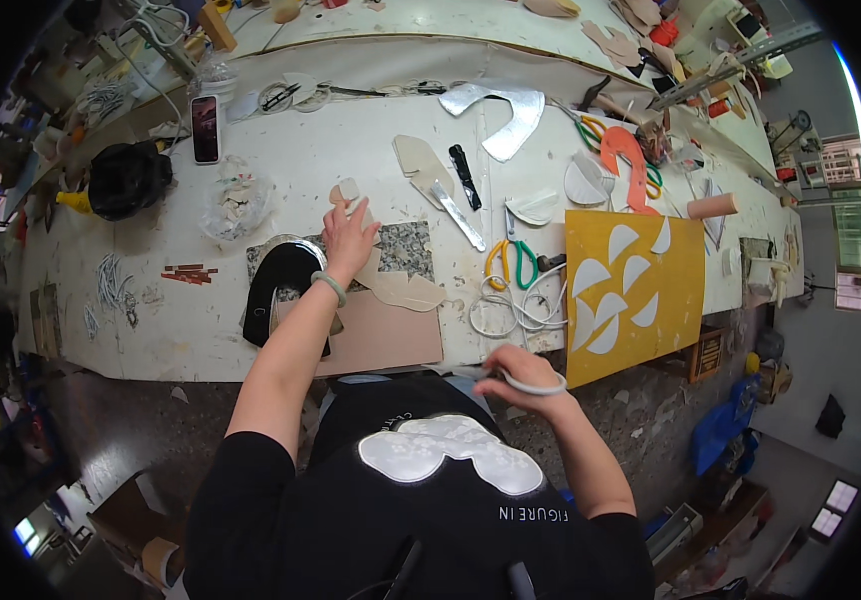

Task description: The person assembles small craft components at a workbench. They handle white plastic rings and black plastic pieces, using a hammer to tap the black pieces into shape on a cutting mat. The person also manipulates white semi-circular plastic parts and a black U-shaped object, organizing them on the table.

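Observation:
My left hand (349,243) reaches forward over the table with its fingers stretched out, touching or just above small beige cut pieces (348,190). Under and beside that wrist lie a black curved shoe-upper piece (286,275), a speckled grey stone slab (406,248), a larger cream cut piece (403,291) and a pinkish-tan sheet (391,338). At the table's front edge, close to my body, my right hand (523,380) has its fingers curled together. A pale strip-like thing shows beside those fingers, too unclear to name.
On the right lie a yellow board (686,290) bearing several white half-round pieces, scissors with yellow and green handles (513,265) and a white cord (491,315). Farther back are a metal ruler (459,215), a black marker-like tool (465,177), a silver curved piece (511,115) and a phone (207,130).

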`<state>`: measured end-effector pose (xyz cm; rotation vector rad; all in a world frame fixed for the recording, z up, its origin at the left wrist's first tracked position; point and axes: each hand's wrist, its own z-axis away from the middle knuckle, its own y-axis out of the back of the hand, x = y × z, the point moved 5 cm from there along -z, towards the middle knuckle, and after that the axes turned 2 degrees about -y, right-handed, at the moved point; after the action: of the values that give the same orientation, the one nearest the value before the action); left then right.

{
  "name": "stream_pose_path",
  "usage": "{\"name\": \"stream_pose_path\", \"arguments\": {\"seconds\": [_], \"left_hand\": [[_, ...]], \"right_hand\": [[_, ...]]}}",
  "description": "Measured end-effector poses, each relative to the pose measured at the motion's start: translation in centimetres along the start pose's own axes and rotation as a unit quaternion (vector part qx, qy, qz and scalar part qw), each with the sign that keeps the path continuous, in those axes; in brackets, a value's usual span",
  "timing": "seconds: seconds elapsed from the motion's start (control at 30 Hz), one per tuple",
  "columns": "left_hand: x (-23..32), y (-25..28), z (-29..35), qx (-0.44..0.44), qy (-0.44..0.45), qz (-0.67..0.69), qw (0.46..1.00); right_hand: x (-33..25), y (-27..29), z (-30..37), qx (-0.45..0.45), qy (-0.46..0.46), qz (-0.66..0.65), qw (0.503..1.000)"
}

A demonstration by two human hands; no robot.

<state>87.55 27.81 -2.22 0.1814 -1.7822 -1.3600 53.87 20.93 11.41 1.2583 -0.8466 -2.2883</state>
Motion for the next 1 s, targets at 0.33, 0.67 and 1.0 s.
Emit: {"name": "stream_pose_path", "arguments": {"seconds": [0.33, 0.67, 1.0], "left_hand": [[-2.7, -2.4, 10.4, -0.126, 0.124, 0.208, 0.962], [5.4, -5.1, 13.6, -0.273, 0.339, 0.671, 0.601], [12.3, 3.7, 9.4, -0.323, 0.144, 0.570, 0.742]], "right_hand": [[3.9, -9.0, -16.6, 0.135, -0.096, 0.112, 0.980], [4.6, -6.4, -10.1, 0.026, -0.168, -0.278, 0.946], [-5.5, 7.4, -6.9, -0.032, 0.175, -0.211, 0.961]]}}
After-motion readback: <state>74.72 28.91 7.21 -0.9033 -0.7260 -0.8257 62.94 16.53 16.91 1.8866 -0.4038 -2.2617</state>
